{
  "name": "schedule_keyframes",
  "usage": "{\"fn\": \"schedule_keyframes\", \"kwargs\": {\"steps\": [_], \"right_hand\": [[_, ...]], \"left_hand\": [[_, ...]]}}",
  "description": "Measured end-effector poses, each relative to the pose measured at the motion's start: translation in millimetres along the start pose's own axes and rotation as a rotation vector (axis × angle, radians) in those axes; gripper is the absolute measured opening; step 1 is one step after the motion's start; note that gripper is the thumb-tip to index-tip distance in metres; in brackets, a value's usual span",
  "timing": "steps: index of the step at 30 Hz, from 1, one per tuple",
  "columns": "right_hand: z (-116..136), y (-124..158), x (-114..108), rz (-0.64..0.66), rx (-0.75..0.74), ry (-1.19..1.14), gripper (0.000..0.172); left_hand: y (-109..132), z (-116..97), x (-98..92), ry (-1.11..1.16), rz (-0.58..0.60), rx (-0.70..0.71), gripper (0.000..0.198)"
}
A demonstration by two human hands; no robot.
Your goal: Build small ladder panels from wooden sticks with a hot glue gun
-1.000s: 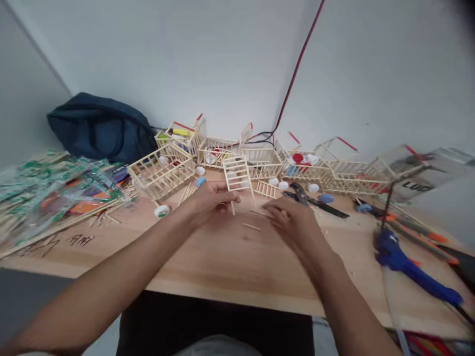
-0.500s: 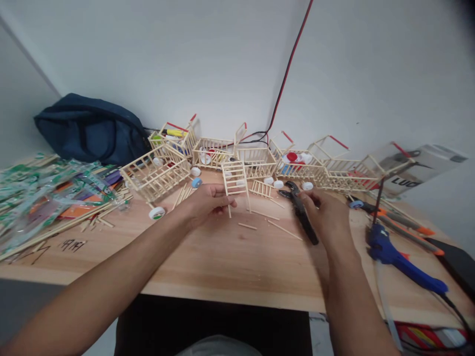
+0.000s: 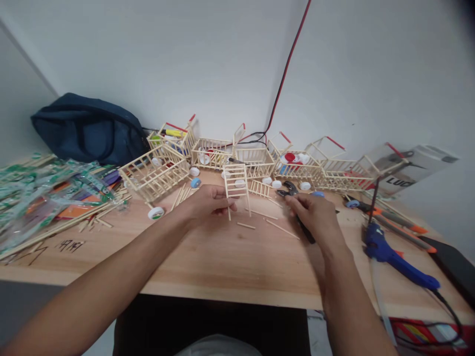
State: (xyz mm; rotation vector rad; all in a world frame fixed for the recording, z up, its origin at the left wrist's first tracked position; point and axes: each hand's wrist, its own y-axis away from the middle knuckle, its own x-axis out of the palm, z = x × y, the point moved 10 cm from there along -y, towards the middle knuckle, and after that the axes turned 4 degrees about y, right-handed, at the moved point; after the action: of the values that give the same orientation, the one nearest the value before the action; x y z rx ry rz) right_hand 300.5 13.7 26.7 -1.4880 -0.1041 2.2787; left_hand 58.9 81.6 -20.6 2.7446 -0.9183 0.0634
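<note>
My left hand point(image 3: 206, 200) pinches the lower end of a small ladder-like frame of wooden sticks point(image 3: 236, 184) and holds it upright on the wooden table point(image 3: 230, 257). My right hand point(image 3: 315, 215) is closed round the black handles of a pair of pliers point(image 3: 291, 190), whose jaws point toward the frame. Loose sticks point(image 3: 282, 228) lie on the table between the two hands.
Several stick-built baskets point(image 3: 156, 173) with red handles line the wall. A dark blue bag point(image 3: 85, 128) and packets of sticks point(image 3: 44, 193) are at left. A blue glue gun point(image 3: 393, 254), orange-tipped tools point(image 3: 401, 222), bottle caps point(image 3: 156, 213) and a red cable point(image 3: 285, 74) are also present.
My right hand left the loose sticks, moved right to the pliers and took hold of them, then drew them a little toward the frame. The left hand kept holding the frame.
</note>
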Motion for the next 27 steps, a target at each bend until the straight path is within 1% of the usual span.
{"fn": "schedule_keyframes", "kwargs": {"steps": [2,5,7,9,12,15,19,23,27], "right_hand": [[15,3,7,0.044,-0.066,-0.058,0.033],[45,11,21,0.108,-0.231,-0.136,0.02],[63,20,33,0.179,-0.343,-0.157,0.014],[76,28,45,0.266,-0.419,-0.157,0.01],[89,39,57,0.385,-0.494,-0.104,0.011],[99,48,64,0.462,-0.568,-0.025,0.012],[104,53,65,0.517,-0.607,-0.052,0.008],[92,48,60,0.57,-0.527,-0.115,0.01],[75,45,56,0.644,-0.439,-0.214,0.016]], "left_hand": [[1,-3,-0.5,0.0,-0.008,0.007,0.012],[4,-7,-1.1,0.002,-0.016,0.018,0.013],[4,-9,-2.2,0.006,-0.024,0.024,0.013],[3,-8,-4.2,0.001,-0.034,0.026,0.012],[0,-4,-7.1,-0.014,-0.04,0.017,0.01],[-3,2,-6.0,-0.022,-0.005,0.004,0.009],[-4,8,-2.5,-0.017,0.049,-0.019,0.013],[-4,10,-2.6,-0.05,0.068,-0.034,0.01],[-3,10,-4.0,-0.164,0.064,-0.053,0.012]]}}
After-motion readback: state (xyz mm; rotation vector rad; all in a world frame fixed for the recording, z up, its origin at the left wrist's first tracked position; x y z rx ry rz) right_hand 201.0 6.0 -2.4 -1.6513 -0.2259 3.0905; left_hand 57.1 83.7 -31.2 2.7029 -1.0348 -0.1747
